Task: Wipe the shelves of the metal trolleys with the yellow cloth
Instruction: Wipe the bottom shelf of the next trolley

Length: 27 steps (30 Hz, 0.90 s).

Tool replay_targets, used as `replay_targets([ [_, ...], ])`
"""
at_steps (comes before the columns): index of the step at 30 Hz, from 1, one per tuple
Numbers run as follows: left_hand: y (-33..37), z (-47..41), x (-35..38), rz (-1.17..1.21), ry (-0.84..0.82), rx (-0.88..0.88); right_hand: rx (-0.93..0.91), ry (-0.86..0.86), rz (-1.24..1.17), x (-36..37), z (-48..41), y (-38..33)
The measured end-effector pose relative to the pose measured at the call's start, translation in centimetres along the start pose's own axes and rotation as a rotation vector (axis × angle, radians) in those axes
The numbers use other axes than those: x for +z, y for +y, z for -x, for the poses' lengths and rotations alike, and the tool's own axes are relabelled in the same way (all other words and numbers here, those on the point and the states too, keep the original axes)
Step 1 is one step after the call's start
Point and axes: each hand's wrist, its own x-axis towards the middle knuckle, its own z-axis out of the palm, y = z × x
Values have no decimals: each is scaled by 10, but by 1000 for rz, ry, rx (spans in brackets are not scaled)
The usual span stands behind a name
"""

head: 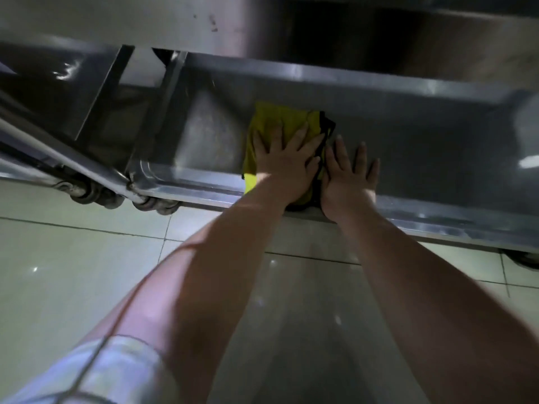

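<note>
The yellow cloth (280,115) is a bright yellow-green rag with a dark band along its right side. It is loosely bunched rather than spread smooth, and it lies on the lowest shelf (423,135) of a metal trolley, towards the left half. Its near part drapes over the shelf's front rim and its far part reaches towards the back wall. The left hand (287,161) lies flat on top of the cloth, palm down and fingers straight and splayed. It presses the cloth rather than clutching it, so yellow shows beyond the fingertips and to the left of the palm. The right hand (350,177) rests just beside it on the bare steel, also flat with fingers spread and holding nothing. Its thumb side is against the cloth's dark band, and the heel of the hand sits on the front rim. The shelf is a shallow brushed-steel tray, dull and shadowed, with the next shelf (320,78) close above it. At the front left corner a slanted upright meets the rim above a castor (157,204). A second trolley (58,80) stands close against the left side. Pale floor tiles (73,258) lie below, with a bare knee and light shorts (96,371) at the lower left.
</note>
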Motion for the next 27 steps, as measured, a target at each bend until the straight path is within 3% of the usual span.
replay_targets([
  [5, -30, -6, -8, 12, -33, 38, -3, 27, -72, -5, 3, 2],
  [13, -179, 5, -19, 34, -12, -248, 27, 78, -83, 2, -1, 2],
  [22, -173, 71, -19, 2, -54, -237, 27, 37, -44, 2, 6, 4],
  [27, -169, 66, -22, -40, -72, -243, -75, -32, -76, -12, -2, 23],
])
